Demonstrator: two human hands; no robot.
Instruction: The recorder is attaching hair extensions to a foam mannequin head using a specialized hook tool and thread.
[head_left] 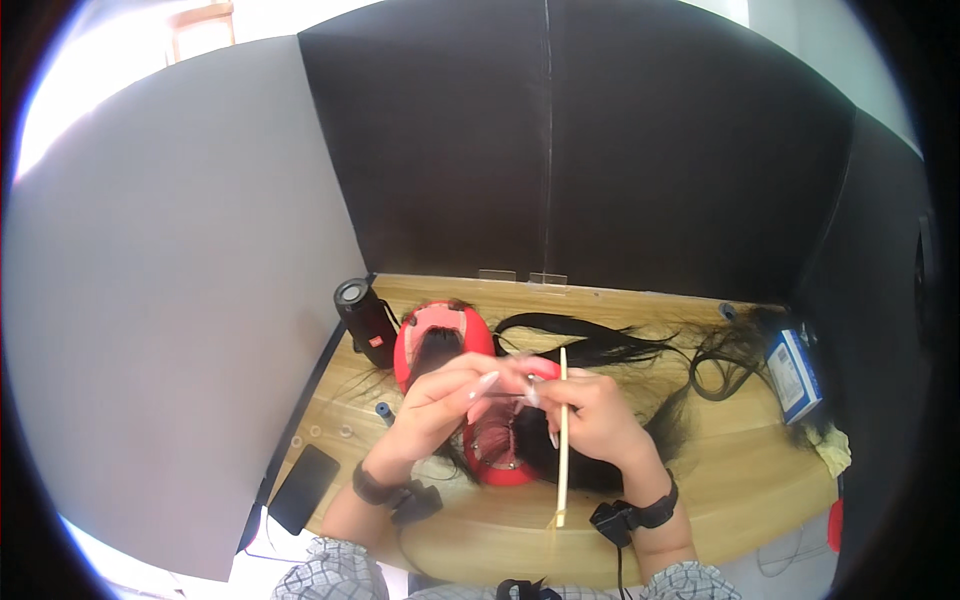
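My right hand point(595, 415) is closed, with a long pale yellow stick point(562, 470) held upright against its fingers. Facing it, my left hand point(440, 400) has its fingers bent together in a pinch, the two hands' fingertips almost meeting. A thin dark line runs between them; whether it is hair or a tool I cannot tell. Below the hands lies a red rounded form point(508, 476) with a dark net cap and black hair, partly hidden by my hands. Just behind my left hand is a second red form point(403, 350) with a pink net and dark hair.
A black cylindrical speaker point(368, 325) stands at the back left, with a dark phone point(304, 488) nearer me. Long black hair point(590, 340) lies across the wooden table point(740, 430). At the right are a blue-white box point(794, 375) and a yellowish cloth point(832, 450). Dark panels point(640, 150) enclose the table.
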